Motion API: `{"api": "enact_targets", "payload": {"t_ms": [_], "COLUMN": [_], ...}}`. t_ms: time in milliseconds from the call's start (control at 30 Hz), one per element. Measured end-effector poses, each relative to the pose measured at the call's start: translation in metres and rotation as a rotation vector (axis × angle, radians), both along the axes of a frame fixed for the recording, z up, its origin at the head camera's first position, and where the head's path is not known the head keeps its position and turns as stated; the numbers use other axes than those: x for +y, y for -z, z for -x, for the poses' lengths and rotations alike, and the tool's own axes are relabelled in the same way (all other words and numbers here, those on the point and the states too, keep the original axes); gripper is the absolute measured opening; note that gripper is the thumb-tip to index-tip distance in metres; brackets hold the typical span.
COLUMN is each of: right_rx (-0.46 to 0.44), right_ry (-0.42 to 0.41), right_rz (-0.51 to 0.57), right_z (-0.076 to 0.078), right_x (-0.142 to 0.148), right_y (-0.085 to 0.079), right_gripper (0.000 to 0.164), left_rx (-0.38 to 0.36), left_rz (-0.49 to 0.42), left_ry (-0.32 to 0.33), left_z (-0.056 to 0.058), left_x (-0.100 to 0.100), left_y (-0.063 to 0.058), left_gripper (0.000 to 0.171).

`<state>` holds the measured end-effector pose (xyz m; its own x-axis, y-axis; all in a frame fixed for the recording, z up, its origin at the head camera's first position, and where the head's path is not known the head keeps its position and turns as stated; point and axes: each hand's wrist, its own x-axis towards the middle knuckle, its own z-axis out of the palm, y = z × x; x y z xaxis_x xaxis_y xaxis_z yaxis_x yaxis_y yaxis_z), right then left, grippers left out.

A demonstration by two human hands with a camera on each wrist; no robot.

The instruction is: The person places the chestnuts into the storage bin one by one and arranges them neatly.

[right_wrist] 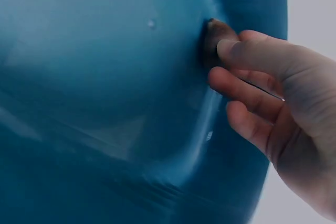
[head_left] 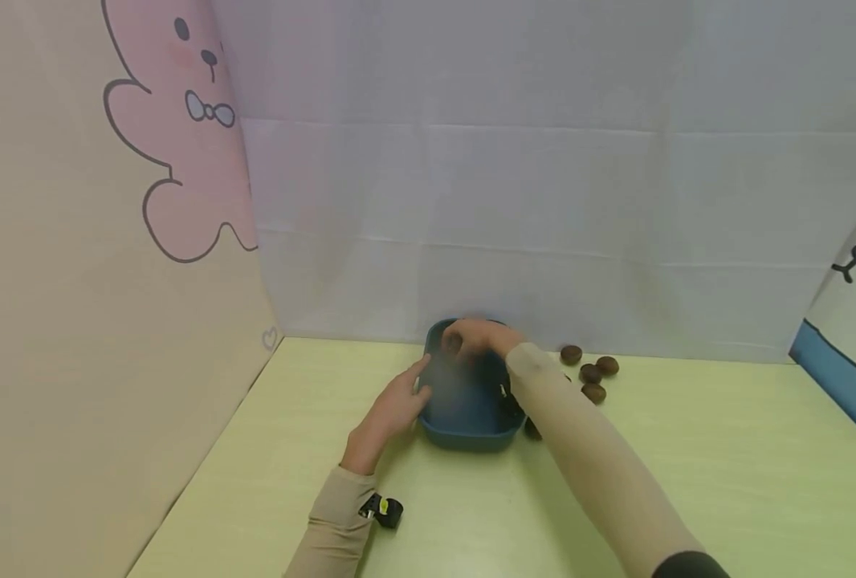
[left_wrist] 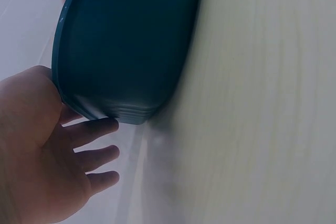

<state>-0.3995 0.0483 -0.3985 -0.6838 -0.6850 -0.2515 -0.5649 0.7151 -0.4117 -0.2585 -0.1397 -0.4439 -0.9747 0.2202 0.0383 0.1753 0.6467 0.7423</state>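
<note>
A dark blue plastic basin (head_left: 464, 437) stands on the table near the back wall. My left hand (head_left: 393, 401) is at its left rim; in the left wrist view the left hand (left_wrist: 47, 145) has its thumb side over the basin rim and its spread fingers along the outer wall. My right hand (head_left: 477, 337) reaches into the far end of the basin. In the right wrist view, the thumb and fingers of the right hand (right_wrist: 278, 87) pinch a brown chestnut (right_wrist: 214, 38) by the basin's inner wall. My right arm hides part of the basin.
Several chestnuts (head_left: 590, 373) lie on the pale yellow table (head_left: 724, 466) right of the basin. Another chestnut (head_left: 532, 429) sits against its right side, partly behind my sleeve. A white cloth wall (head_left: 544, 201) rises behind, with a printed side panel (head_left: 110, 337) at the left.
</note>
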Motion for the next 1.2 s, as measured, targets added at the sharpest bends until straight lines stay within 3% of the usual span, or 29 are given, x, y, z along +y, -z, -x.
{"api": "enact_targets", "payload": {"t_ms": [300,533,833,1200], "right_rx": [0.14,0.177,0.237,0.232], "right_ry": [-0.09,-0.113,-0.138,-0.026], "right_rz": [0.054,0.067,0.128,0.203], "right_z": [-0.006,-0.02,-0.057,-0.087], "right_x": [0.018,0.043,0.087,0.143], "right_y": [-0.032,-0.046,-0.041,-0.025], "right_gripper": [0.025,0.025,0.026,0.025], "left_rx": [-0.015,0.019,0.002,-0.013], "left_rz": [0.0,0.05,0.038,0.024], "left_ry": [-0.021,-0.041,-0.032,-0.044], "left_z": [0.0,0.003,0.003,0.001], "left_x": [-0.001,-0.002,0.004,0.004], "left_y": [0.0,0.001,0.002,0.001], "left_gripper": [0.062,0.061,0.062,0.061]}}
